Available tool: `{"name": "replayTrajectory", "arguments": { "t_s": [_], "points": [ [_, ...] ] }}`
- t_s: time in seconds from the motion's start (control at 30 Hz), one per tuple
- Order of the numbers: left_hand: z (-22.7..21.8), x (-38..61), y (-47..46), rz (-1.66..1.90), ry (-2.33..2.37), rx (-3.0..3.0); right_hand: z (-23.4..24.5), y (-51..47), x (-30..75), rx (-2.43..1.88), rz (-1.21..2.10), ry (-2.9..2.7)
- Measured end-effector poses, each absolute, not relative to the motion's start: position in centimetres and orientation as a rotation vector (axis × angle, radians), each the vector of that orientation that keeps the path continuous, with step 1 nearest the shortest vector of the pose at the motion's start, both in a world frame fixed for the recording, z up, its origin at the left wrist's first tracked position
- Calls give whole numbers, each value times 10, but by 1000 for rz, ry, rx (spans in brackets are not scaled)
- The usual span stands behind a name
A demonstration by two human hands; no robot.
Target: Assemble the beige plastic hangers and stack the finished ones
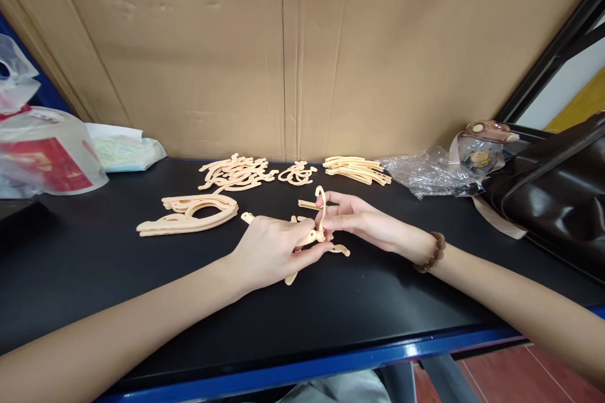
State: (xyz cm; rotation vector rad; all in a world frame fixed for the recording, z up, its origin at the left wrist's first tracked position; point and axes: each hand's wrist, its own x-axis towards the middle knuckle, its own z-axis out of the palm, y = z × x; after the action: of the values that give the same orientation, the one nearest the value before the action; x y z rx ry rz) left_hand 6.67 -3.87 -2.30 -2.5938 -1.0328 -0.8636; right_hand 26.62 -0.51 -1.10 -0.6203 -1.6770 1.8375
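My left hand (271, 252) is closed around cream plastic hanger pieces (309, 238) at the middle of the black table (94, 264). My right hand (359, 220) pinches a cream hook piece (321, 211) that stands upright against the pieces in the left hand. A loose cream piece (341, 250) lies just below the right hand's fingers. A brown bead bracelet (432, 253) sits on my right wrist.
A stack of curved hanger arms (189, 214) lies to the left. Further back lie piles of hooks (236, 173), small parts (297, 173) and curved strips (357, 170). Plastic bags (42, 151) sit left; crumpled plastic (425, 173) and a dark bag (553, 195) right. A cardboard wall (302, 44) stands behind.
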Motion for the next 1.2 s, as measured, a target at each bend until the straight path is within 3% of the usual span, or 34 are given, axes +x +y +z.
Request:
{"name": "replayTrajectory", "arguments": {
  "t_s": [0.7, 1.2],
  "points": [
    [-23, 69, -41, -662, -1061, -2462, -19, -6, 264, -644, 1748, -1755],
    [-13, 70, -36, -315, -1161, -2458, -17, -8, 262, -731, 1705, -1749]
  ]
}}
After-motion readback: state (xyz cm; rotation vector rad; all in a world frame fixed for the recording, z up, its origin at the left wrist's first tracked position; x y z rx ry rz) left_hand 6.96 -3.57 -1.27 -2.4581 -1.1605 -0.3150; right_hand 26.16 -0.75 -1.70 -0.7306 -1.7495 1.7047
